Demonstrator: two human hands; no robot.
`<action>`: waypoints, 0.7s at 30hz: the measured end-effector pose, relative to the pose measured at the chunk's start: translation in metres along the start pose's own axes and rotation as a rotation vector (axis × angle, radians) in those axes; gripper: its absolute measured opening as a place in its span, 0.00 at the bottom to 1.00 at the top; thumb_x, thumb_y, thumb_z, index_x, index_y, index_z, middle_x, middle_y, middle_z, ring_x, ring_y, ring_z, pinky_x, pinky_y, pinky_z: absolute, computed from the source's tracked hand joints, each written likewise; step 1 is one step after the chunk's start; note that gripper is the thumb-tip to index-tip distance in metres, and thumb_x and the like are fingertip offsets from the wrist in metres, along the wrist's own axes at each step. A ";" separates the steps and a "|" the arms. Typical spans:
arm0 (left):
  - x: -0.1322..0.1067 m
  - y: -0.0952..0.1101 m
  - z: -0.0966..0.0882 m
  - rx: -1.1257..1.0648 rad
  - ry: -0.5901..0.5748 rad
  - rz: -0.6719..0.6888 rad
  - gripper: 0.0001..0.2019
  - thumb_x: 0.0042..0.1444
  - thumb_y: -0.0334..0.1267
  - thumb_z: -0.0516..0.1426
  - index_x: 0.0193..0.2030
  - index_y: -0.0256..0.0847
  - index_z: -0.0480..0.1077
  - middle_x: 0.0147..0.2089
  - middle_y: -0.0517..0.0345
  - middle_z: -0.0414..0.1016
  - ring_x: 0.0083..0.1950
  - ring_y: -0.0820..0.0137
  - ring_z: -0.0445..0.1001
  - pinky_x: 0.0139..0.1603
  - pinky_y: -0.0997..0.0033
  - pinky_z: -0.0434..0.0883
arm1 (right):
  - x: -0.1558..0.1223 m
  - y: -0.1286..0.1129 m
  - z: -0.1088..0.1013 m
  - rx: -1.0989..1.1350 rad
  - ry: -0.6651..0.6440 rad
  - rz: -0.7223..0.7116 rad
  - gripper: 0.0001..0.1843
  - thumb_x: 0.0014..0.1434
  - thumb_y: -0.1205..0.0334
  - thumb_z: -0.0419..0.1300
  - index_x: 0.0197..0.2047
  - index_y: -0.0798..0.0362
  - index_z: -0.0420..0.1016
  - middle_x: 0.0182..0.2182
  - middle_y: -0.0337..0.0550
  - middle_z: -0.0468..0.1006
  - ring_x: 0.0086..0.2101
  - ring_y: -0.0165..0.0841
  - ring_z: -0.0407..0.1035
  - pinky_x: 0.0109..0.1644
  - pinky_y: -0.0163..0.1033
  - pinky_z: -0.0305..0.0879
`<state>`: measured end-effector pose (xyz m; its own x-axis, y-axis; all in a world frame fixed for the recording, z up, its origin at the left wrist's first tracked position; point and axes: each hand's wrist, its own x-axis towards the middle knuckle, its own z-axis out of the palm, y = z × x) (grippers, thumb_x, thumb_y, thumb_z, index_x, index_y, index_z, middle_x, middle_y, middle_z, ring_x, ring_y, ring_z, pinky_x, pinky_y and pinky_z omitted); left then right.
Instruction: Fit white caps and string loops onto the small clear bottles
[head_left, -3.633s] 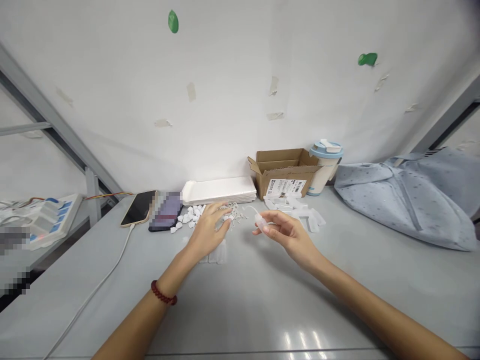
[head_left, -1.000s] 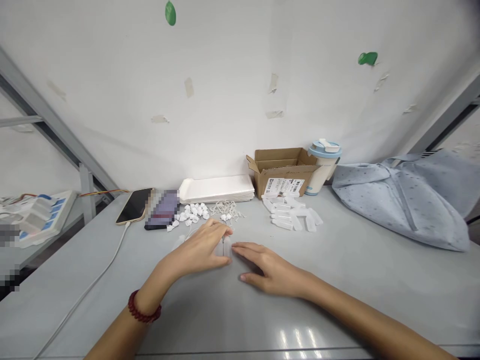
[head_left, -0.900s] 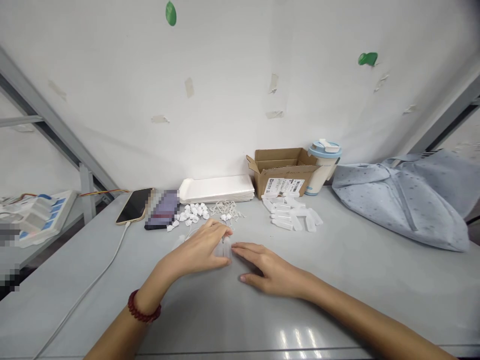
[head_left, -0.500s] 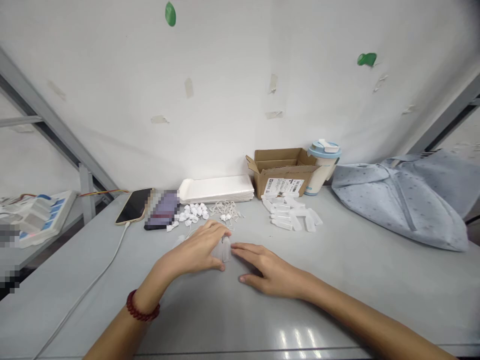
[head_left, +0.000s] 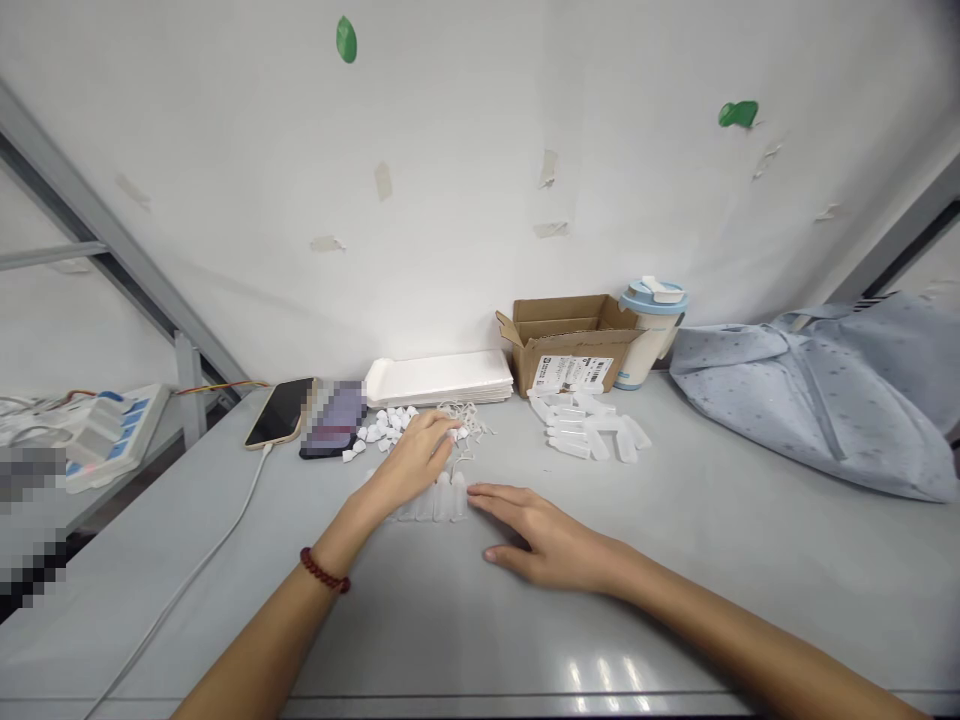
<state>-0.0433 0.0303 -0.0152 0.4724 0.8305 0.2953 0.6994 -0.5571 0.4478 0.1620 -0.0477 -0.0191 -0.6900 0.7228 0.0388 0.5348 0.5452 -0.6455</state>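
My left hand (head_left: 417,455) reaches over the small pile of thin whitish strips (head_left: 474,420), its fingers stretched forward and nothing visible in them. Below it, several translucent plastic tubes (head_left: 442,500) lie side by side in a row, partly hidden by my left hand and wrist. My right hand (head_left: 541,535) rests on the table with its fingers extended; the fingertips are at the right end of this row. Small white caps (head_left: 386,425) lie in a heap just left of the strips.
More translucent tubes (head_left: 589,428) lie before an open cardboard box (head_left: 574,350). Beside it stands a lidded cup (head_left: 646,340), then a grey-blue patterned cloth bag (head_left: 802,400). A stack of white trays (head_left: 442,378) and two phones, one black-screened (head_left: 281,412) with a cable, are further left.
My left hand has moved up and away from the row of tubes towards the strips, uncovering more of the row. My right hand has stayed at the row's right end.
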 end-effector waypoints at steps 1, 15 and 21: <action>0.003 -0.002 0.003 0.012 0.001 0.011 0.15 0.60 0.35 0.46 0.49 0.37 0.68 0.49 0.48 0.67 0.53 0.61 0.65 0.55 0.59 0.62 | 0.000 0.000 0.000 0.000 0.002 -0.002 0.32 0.57 0.61 0.56 0.63 0.62 0.56 0.62 0.55 0.57 0.60 0.40 0.52 0.63 0.45 0.51; 0.019 -0.008 0.015 0.170 -0.065 -0.022 0.10 0.55 0.29 0.52 0.43 0.36 0.70 0.41 0.50 0.71 0.43 0.64 0.71 0.46 0.66 0.68 | 0.001 -0.001 0.000 -0.020 -0.006 0.004 0.32 0.57 0.60 0.57 0.63 0.61 0.57 0.62 0.55 0.56 0.61 0.40 0.52 0.63 0.46 0.52; 0.019 -0.007 0.016 0.244 -0.035 -0.060 0.12 0.56 0.29 0.51 0.45 0.37 0.70 0.41 0.49 0.73 0.41 0.63 0.73 0.43 0.67 0.68 | 0.002 -0.002 -0.002 -0.019 -0.012 0.012 0.33 0.57 0.59 0.57 0.63 0.60 0.56 0.62 0.54 0.56 0.61 0.41 0.52 0.63 0.46 0.52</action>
<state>-0.0305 0.0496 -0.0259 0.4412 0.8639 0.2429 0.8338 -0.4947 0.2451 0.1605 -0.0470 -0.0165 -0.6891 0.7244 0.0224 0.5519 0.5446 -0.6315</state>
